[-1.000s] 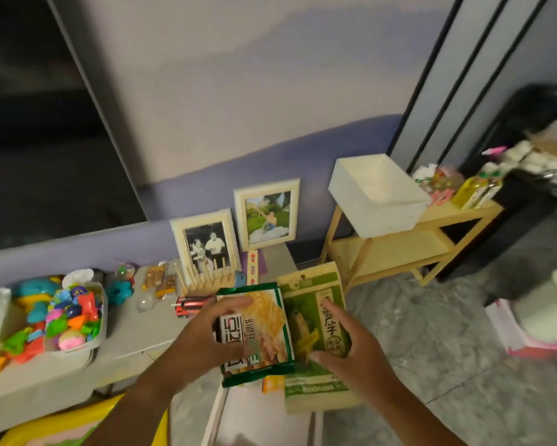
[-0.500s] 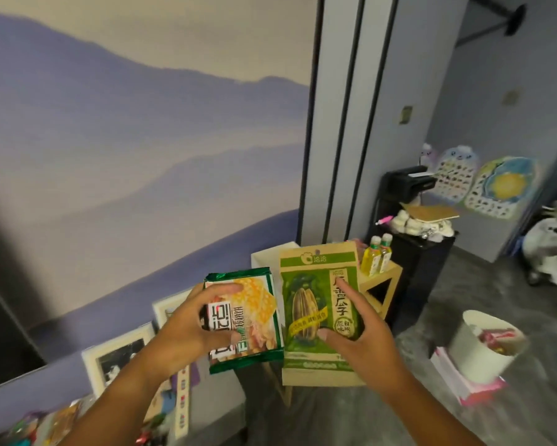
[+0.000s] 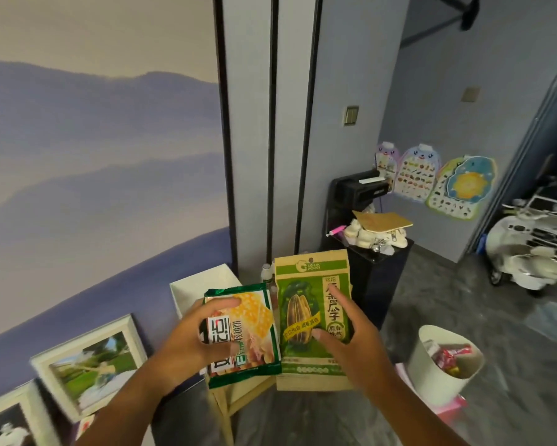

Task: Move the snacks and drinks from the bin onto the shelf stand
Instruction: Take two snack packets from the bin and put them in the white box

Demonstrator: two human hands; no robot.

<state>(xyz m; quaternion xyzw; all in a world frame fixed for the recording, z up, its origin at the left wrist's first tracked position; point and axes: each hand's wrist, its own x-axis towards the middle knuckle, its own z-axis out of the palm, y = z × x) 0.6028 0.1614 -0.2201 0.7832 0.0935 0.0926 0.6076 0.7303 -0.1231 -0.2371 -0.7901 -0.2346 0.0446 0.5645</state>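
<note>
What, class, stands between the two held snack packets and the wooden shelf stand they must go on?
Nothing visible. The left hand grips the cracker packet and the right hand holds the sunflower seed bag directly in front of the shelf stand, which they mostly hide. A white bin sits on it.

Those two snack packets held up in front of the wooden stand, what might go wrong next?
The tall green-and-tan paper seed bag is pinched only at its lower part by the right hand, so it might tip. Both packets hide the wooden stand, so setting them down is partly blind and could knock the small bottle.
</note>
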